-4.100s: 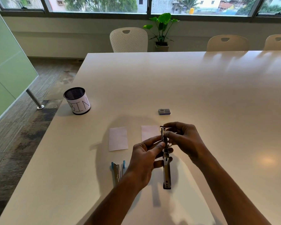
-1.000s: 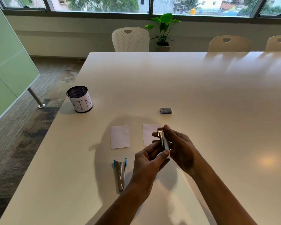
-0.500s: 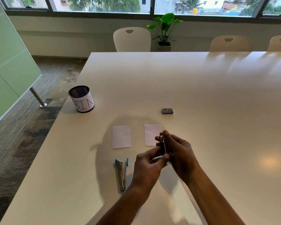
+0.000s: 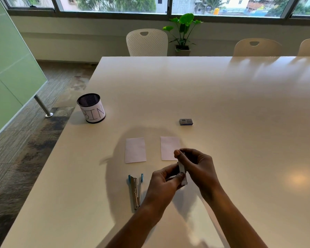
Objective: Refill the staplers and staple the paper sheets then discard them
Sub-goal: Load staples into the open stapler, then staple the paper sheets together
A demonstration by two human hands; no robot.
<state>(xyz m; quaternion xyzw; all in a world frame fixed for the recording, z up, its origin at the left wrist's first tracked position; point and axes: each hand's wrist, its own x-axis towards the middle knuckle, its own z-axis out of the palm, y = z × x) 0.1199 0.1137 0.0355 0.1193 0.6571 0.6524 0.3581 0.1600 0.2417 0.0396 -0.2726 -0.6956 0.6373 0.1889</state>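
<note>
You are holding the stapler (image 4: 182,170) just below frame centre, over the bench (image 4: 222,104), left hand (image 4: 166,183) pinching its lower end, right hand (image 4: 199,167) wrapping its top, both grips closed on it, probably pressing it shut. The other stapler (image 4: 136,190) is lying open to its left; paper sheets (image 4: 135,150) are waiting just beyond, the bin (image 4: 91,108) standing near the left bench edge, open room between

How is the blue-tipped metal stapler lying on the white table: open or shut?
Open: the blue-tipped metal stapler lies with arms splayed apart, joined at the near end.
</note>
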